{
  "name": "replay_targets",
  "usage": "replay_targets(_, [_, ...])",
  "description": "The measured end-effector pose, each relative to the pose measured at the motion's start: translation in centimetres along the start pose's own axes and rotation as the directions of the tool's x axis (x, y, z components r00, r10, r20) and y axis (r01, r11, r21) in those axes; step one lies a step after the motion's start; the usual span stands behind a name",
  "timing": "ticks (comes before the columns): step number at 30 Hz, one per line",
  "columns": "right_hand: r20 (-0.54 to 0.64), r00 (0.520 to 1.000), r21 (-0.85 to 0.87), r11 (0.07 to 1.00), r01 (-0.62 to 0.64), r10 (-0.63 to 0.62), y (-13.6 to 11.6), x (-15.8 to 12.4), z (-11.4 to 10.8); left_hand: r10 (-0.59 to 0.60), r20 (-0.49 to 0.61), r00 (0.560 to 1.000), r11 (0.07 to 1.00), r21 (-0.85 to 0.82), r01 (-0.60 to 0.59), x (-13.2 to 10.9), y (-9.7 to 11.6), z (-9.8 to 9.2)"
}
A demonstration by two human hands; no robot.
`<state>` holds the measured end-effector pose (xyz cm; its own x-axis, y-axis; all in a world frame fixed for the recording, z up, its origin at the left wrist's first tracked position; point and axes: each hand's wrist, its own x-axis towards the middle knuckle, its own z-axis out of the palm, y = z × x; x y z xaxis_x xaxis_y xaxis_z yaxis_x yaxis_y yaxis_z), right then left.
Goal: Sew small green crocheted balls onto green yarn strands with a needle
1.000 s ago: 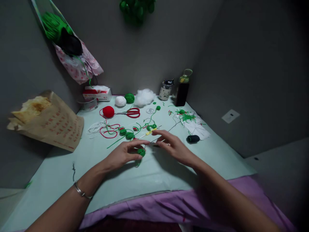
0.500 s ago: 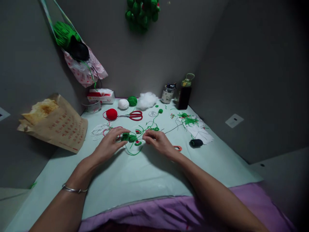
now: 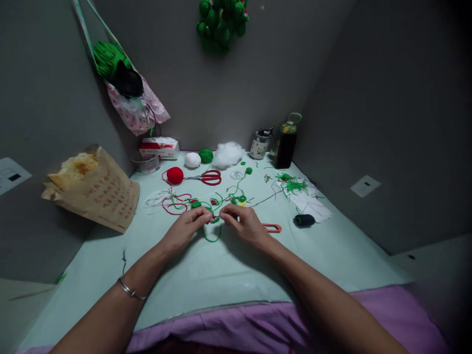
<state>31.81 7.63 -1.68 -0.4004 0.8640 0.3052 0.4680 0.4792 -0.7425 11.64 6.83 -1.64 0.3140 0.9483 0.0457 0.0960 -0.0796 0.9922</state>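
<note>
My left hand (image 3: 192,225) is closed, thumb and forefinger pinching the edge of a small green crocheted piece (image 3: 215,221) with red and white in it. A loop of green yarn (image 3: 212,241) trails below the piece onto the table. Just to the right, my right hand (image 3: 243,225) is closed in a pinch near the same piece. What its fingertips hold is too small to make out. A green crocheted ball shape (image 3: 195,204) lies beyond my left fingers. Small green rings (image 3: 241,199) lie beyond my right hand.
Red-handled scissors (image 3: 211,177), a red yarn ball (image 3: 174,175), a white yarn ball (image 3: 192,160) and white stuffing (image 3: 228,154) lie farther back. An orange cutter (image 3: 273,228) and black roll (image 3: 304,220) are at right. A paper bag (image 3: 106,196) leans at left.
My left hand has moved right and closed on the small crocheted piece, away from the green ball shapes. My right hand keeps its pinch beside it. The view has shifted slightly.
</note>
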Motion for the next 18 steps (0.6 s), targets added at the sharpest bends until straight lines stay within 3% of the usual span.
replay_targets(4, [0.035,0.992,-0.133,0.983,0.123,-0.120,0.5,-0.3,1.0,-0.034,-0.003,0.999,0.977,-0.212,0.033,0.0,0.1,0.4])
replay_targets(8, [0.109,0.957,-0.385,0.877,0.289,-0.267,1.1,-0.7,2.0,-0.110,-0.026,0.994,0.959,-0.267,0.099,0.0,-0.1,0.9])
replay_targets(10, [0.120,0.941,-0.449,0.829,0.335,-0.315,1.2,-0.8,2.3,-0.084,-0.072,0.994,0.985,-0.159,0.072,-0.1,-0.3,1.0])
replay_targets(13, [0.115,0.931,-0.476,0.803,0.359,-0.348,1.2,-0.7,2.1,0.134,-0.153,0.979,0.983,0.146,-0.111,-0.2,-0.7,1.0])
replay_targets(16, [0.089,0.939,-0.458,0.823,0.335,-0.333,1.1,-0.6,1.6,0.372,-0.093,0.924,0.866,0.392,-0.309,-0.1,-1.1,0.9])
replay_targets(18, [0.068,0.952,-0.431,0.852,0.297,-0.298,1.0,-0.4,1.3,0.415,-0.027,0.909,0.812,0.463,-0.356,0.0,-1.3,0.8])
